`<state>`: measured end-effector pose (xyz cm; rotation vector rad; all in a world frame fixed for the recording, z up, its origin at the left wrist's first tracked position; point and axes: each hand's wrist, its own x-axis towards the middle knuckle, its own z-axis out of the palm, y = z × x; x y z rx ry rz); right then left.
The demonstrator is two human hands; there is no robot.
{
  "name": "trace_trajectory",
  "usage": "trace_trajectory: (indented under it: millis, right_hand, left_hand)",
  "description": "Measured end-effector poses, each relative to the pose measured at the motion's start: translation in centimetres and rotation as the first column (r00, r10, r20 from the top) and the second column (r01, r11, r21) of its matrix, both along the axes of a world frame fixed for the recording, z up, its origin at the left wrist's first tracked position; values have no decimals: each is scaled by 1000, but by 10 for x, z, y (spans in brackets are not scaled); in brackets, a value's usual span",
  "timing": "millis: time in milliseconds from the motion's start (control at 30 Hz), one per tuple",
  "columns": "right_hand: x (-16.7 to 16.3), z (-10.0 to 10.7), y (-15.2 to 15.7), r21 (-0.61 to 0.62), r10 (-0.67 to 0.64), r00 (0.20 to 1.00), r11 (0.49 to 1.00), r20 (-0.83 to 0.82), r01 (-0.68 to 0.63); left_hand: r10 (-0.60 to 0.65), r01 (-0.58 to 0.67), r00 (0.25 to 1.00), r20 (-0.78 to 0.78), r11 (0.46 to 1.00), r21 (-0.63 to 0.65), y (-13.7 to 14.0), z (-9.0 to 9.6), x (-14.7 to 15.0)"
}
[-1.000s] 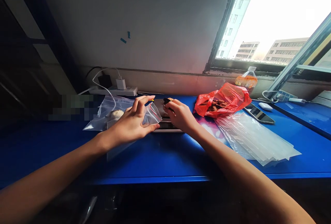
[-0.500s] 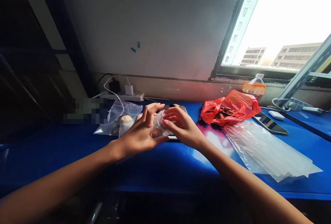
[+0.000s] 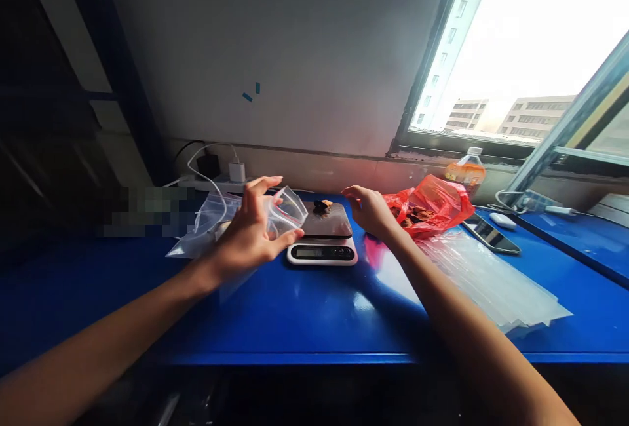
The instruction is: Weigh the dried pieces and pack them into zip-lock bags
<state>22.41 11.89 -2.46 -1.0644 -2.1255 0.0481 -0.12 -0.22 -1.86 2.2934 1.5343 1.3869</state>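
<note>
My left hand [image 3: 258,229] holds a clear zip bag [image 3: 289,208], its mouth spread between the fingers and tilted toward the right. A kitchen scale [image 3: 322,252] with a steel plate stands on the blue table [image 3: 304,311], just right of that hand. On its plate lies a small dark and tan dried piece [image 3: 322,206]. My right hand [image 3: 371,208] hovers beside the plate's right edge, fingers loosely bent and apart, nothing visible in them. Behind it sits a red plastic bag [image 3: 442,200] holding brown dried pieces [image 3: 415,216].
Stacked clear bags [image 3: 501,282] fan out at right, near a phone [image 3: 491,234] and a white case [image 3: 502,221]. An orange drink bottle [image 3: 466,167] stands by the window. Another filled bag [image 3: 189,239] lies left, below a charger [image 3: 236,171] and its cable.
My hands have drawn apart. The right one let go of the zip bag and moved right, while the left kept the bag. The scale and the piece on it have come into view.
</note>
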Motion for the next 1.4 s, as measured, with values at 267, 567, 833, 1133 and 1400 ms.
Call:
trace_trajectory:
  millis: [267, 567, 833, 1133, 1400]
  right_hand:
    - [-42, -9, 20, -79, 205, 947, 978, 247, -192]
    - [-25, -13, -16, -238, 265, 948, 923, -177, -303]
    - [-52, 9, -75, -251, 260, 570, 704, -779, -664]
    - [-57, -5, -88, -145, 407, 905, 895, -126, -423]
    - [-47, 9, -83, -265, 268, 838, 865, -475, -427]
  left_hand:
    - [15, -14, 1000, -10, 998, 66, 4, -1, -9]
    - [-24, 28, 998, -60, 998, 61, 3, -8, -7]
    - [-26, 40, 987, -161, 996, 84, 5, -18, -4]
    - [26, -5, 982, -188, 994, 112, 7, -24, 0]
    - [-102, 157, 977, 186, 937, -312, 15, 2, -22]
